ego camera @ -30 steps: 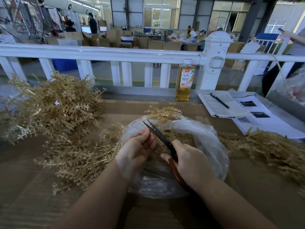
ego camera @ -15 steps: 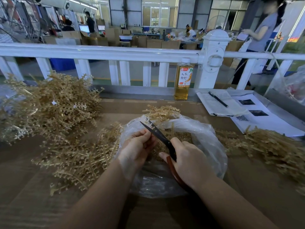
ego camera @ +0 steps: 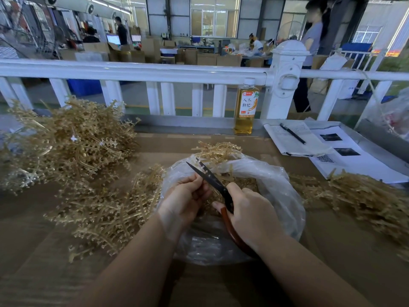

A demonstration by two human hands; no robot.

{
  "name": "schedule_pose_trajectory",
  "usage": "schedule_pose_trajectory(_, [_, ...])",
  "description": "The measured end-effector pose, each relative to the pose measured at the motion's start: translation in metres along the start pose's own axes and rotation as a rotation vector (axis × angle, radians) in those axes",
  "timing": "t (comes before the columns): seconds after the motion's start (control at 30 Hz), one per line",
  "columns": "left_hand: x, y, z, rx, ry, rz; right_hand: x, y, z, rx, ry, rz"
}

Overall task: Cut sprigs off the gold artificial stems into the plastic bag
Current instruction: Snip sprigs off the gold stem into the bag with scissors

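While a small gold stem (ego camera: pixel 200 166) is being pinched in the curled fingers of the left hand (ego camera: pixel 187 196), it is being held over the open mouth of the plastic bag (ego camera: pixel 281 196), which is lying near the middle of the worktop (ego camera: pixel 332 240) towards its near edge. Red-handled scissors (ego camera: pixel 212 180) are being gripped by the right hand (ego camera: pixel 250 213), fingers wrapped round the handle, and the blades are being held slightly apart with their tips pointing towards the far-left corner, just beside the left fingertips. Cut sprigs (ego camera: pixel 241 183) are already lying inside the bag.

Uncut stems are being kept in a large heap (ego camera: pixel 66 140) at the left edge and in a looser spread (ego camera: pixel 106 207) just left of the bag; another pile (ego camera: pixel 365 196) is lying along the right edge (whether cut or uncut cannot be told). A drink bottle (ego camera: pixel 245 109) is standing at the far edge, with a pen (ego camera: pixel 292 133) resting on papers (ego camera: pixel 345 156) towards the far-right corner.

For the cut to be done well, the stem is probably best kept directly above the bag opening, so that each sprig is dropping inside rather than onto the worktop. The blades are better being closed close to the branch joint, and the pinching fingertips are being kept clear of the edge only narrowly, so a slightly lower grip would be safer.
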State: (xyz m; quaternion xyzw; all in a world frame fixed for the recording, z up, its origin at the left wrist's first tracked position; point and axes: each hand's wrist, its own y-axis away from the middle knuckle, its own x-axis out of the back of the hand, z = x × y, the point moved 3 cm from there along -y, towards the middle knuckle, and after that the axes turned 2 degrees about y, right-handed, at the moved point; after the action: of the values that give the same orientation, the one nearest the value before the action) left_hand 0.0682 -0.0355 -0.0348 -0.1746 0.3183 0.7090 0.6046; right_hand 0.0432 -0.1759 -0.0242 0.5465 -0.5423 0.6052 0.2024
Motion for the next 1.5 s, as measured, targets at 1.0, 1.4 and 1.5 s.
schedule_pose_trajectory(1.0, [0.0013,-0.0013,-0.0033,-0.034,0.030,-0.021,-0.0032,0.0023,0.0036,0.004,-0.113,-0.030])
schedule_pose_trajectory(1.4, [0.0045,0.0000,-0.0045,-0.061,0.016,-0.080,-0.0038,-0.0017,0.0016,0.004,-0.113,-0.043])
schedule_pose_trajectory(1.5, [0.0030,0.0008,-0.0039,-0.074,-0.004,-0.061,-0.0034,-0.0024,0.0014,0.001,-0.104,-0.042])
